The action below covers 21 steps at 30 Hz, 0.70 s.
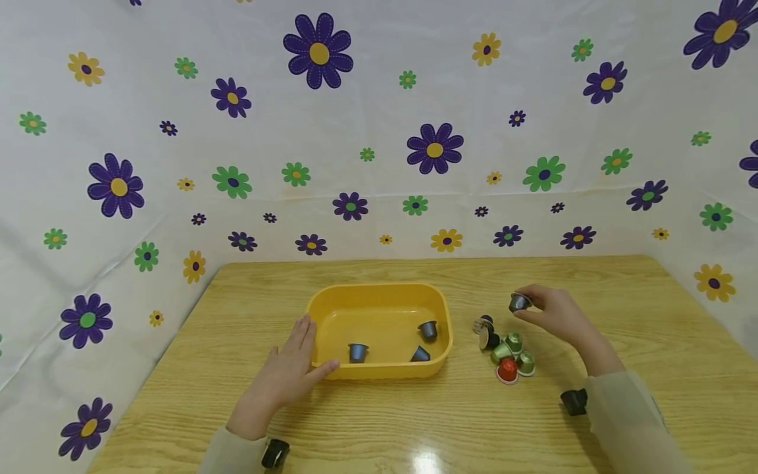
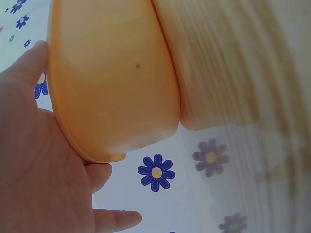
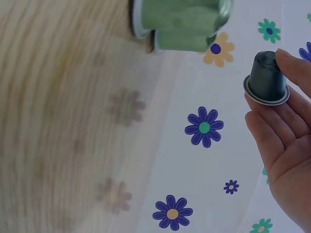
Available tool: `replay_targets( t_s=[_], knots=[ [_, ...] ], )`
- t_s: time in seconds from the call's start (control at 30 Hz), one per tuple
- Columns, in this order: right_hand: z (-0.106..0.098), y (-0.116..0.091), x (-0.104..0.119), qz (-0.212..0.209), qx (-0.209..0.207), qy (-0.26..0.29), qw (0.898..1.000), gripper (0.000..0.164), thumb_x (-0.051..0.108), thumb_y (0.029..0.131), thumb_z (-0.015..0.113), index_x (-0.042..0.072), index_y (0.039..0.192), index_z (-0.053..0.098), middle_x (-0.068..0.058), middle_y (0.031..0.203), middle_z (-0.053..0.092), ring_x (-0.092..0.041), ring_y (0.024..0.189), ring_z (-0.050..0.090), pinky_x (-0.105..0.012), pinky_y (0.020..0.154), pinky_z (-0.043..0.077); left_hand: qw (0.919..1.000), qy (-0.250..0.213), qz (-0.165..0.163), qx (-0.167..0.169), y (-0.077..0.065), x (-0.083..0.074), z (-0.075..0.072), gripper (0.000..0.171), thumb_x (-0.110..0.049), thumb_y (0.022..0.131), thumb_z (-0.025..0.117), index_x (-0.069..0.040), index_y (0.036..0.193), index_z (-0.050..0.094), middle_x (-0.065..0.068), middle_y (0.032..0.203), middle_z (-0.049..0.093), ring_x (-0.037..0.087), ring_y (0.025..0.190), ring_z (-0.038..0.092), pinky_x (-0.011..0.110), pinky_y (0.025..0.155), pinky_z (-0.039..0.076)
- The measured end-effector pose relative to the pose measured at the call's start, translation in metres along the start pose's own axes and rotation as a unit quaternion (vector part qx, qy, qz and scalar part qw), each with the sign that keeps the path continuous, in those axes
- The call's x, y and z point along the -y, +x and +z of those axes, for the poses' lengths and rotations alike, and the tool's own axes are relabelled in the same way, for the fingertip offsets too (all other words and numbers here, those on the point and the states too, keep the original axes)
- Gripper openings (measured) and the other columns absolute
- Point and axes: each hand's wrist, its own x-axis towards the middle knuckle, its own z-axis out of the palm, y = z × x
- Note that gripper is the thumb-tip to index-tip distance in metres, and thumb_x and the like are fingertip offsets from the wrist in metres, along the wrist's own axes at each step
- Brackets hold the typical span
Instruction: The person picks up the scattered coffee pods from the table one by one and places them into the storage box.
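Note:
My right hand [image 1: 555, 315] pinches a dark blue-grey coffee capsule [image 1: 519, 302] above the table, to the right of a yellow tray [image 1: 379, 372]. In the right wrist view, thumb and fingers hold this capsule [image 3: 267, 77] by its sides and rim. My left hand [image 1: 287, 368] rests against the tray's left end, fingers straight along the wall and thumb on the front rim. Three blue-grey capsules lie inside: one capsule [image 1: 358, 353] at front left, another capsule [image 1: 428, 330] at right, and a third capsule [image 1: 420, 355] partly hidden by the front wall.
Between tray and right hand lies a cluster of capsules: a red capsule [image 1: 506, 370], several green ones such as this green capsule [image 1: 525, 362], and black ones with beige lids, including a black capsule [image 1: 488, 338]. A flowered cloth [image 1: 379, 118] hangs behind the wooden table [image 1: 414, 421].

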Motion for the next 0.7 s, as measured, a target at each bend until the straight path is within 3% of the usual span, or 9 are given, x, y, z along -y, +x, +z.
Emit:
replay_targets(
  t_s=[0.33, 0.7],
  knots=[
    [0.002, -0.002, 0.019, 0.002, -0.008, 0.036, 0.999, 0.041, 0.021, 0.082, 0.065, -0.004, 0.113, 0.056, -0.021, 0.109, 0.058, -0.038, 0.104, 0.051, -0.043, 0.084, 0.042, 1.0000, -0.002, -0.002, 0.002, 0.000, 0.001, 0.000, 0.087, -0.058, 0.086, 0.037, 0.008, 0.138, 0.012, 0.020, 0.145, 0.004, 0.032, 0.132, 0.005, 0.065, 0.090, 0.019],
    [0.013, 0.004, 0.038, -0.047, -0.007, 0.055, 0.997, 0.036, 0.015, 0.081, 0.066, -0.004, 0.110, 0.058, -0.019, 0.106, 0.060, -0.036, 0.103, 0.053, -0.042, 0.084, 0.042, 1.0000, 0.001, 0.002, 0.003, -0.001, -0.002, -0.003, 0.091, -0.063, 0.085, 0.032, 0.008, 0.138, 0.013, 0.021, 0.145, 0.005, 0.032, 0.132, 0.006, 0.066, 0.089, 0.019]
  ],
)
